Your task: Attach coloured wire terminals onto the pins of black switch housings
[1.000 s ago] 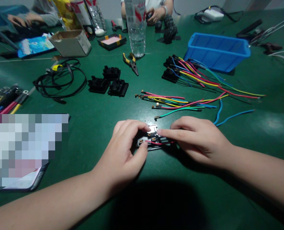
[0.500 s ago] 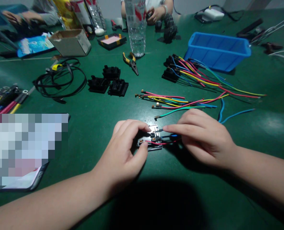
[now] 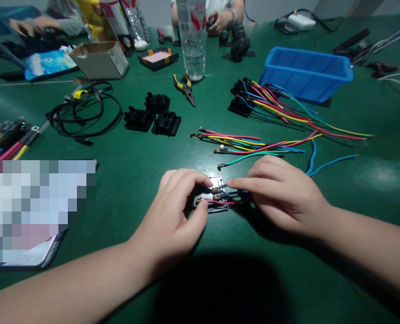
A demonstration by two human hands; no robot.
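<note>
A small black connector block (image 3: 212, 200) lies on the green table (image 3: 125, 180) in front of me, with a red wire and metal terminals in it. My left hand (image 3: 177, 211) pinches the block between thumb and forefinger. My right hand (image 3: 280, 193) is closed on a blue wire (image 3: 240, 192), its fingertip at the block's right side where the wire's terminal meets a slot. A loose bundle of coloured wires (image 3: 247, 144) lies just beyond both hands.
Three black connector blocks (image 3: 152, 117) and yellow-handled pliers (image 3: 185, 88) lie farther back. A blue plastic bin (image 3: 306, 72) stands at back right, wired connectors (image 3: 250, 96) before it. A water bottle (image 3: 193, 40), a cardboard box (image 3: 100, 59), a black cable coil (image 3: 85, 112) and other people's hands (image 3: 220, 20) are beyond.
My right hand drew back to the right with the blue wire, then moved left again, its fingertip back at the block. My left hand kept still on the block.
</note>
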